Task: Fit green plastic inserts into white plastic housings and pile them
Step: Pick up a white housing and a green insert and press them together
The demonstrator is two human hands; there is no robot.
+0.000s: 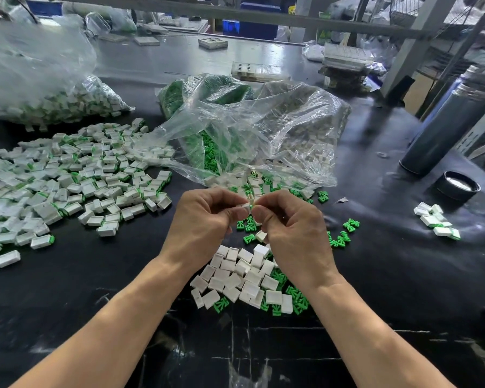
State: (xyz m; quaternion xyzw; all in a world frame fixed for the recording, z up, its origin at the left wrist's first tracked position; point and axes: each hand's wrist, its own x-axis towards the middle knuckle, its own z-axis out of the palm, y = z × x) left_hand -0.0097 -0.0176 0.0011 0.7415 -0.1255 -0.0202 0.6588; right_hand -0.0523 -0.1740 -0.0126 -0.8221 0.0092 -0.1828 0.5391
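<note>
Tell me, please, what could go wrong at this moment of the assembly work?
1. Both hands, left hand and right hand, pinch one small white housing; it may slip and fall among the loose housings below.
2. Finished pieces lie near the open bag; the piles could mix.

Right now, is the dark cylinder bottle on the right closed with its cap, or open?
Open. The bottle stands with no cap on top, and a black cap lies on the table beside its base.
</note>
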